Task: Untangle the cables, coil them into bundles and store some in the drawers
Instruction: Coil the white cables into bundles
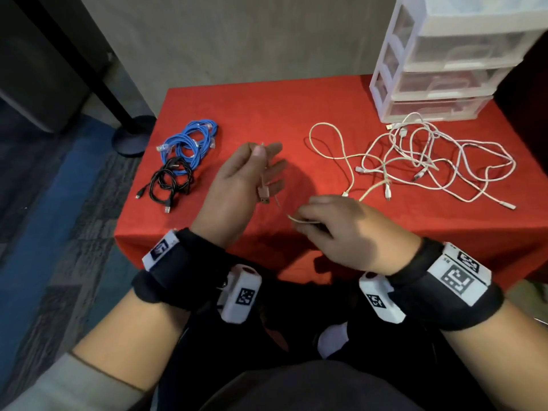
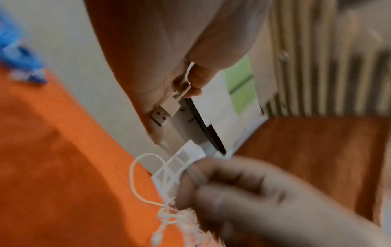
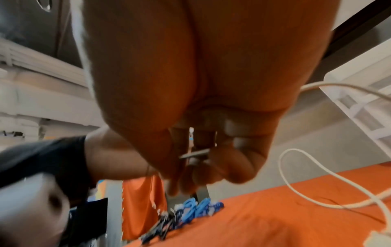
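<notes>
Left hand pinches thin white cable above its USB plug, right hand pinches its slack; light, limp, likely best gripped near the plug.

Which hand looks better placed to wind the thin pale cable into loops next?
Probably the right hand: it pinches the thin pale cable nearest the loose white tangle. The left hand pinches the USB end, serving as anchor.
</notes>
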Motion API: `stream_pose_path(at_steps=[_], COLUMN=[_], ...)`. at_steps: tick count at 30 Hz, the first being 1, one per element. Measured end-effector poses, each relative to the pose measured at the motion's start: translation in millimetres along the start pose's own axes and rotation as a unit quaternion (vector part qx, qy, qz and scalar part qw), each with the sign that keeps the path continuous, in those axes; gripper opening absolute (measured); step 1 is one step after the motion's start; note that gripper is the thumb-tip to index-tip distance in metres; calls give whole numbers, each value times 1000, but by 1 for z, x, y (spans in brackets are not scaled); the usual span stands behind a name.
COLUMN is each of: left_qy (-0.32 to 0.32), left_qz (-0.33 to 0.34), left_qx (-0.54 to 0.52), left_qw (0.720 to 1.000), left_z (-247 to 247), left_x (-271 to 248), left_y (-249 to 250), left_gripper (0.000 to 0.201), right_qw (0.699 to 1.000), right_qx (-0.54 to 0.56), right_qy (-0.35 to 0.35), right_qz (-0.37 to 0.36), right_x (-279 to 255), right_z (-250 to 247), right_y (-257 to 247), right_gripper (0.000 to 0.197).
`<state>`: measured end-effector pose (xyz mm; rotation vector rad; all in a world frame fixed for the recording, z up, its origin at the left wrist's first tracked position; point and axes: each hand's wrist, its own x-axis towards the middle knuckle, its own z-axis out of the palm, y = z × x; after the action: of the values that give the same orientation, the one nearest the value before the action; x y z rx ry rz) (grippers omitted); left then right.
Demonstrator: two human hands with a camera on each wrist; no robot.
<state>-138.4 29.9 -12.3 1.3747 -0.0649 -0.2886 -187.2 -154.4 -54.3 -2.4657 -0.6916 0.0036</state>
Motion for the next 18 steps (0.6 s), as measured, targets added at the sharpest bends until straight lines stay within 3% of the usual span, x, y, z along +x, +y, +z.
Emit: stream_pose_path(at_steps=[4, 8, 10, 13, 18], left_qy=[-42, -135, -165, -182, -207], left_qz=[42, 7, 10, -8, -81], left_qx=[203, 252, 248, 186, 68], left_qw=[977, 958, 955, 965, 973], left_z=[2, 4, 4, 0, -19], left_x=[-10, -18, -19, -16, -16], left_y=[-6, 3, 5, 4, 1], left_gripper=[28, 38, 42, 39, 39], right_qw=[996, 988, 983, 969, 955], right_qx=[-20, 45, 122, 219, 265], right_qy=[85, 142, 122, 79, 102], right_qz=[12, 42, 56, 83, 89], right_x=[9, 10, 10, 10, 9], right_z=[-29, -47, -46, -42, -45], right_y=[-4, -9, -10, -4, 1], right_gripper=[20, 40, 48, 34, 12])
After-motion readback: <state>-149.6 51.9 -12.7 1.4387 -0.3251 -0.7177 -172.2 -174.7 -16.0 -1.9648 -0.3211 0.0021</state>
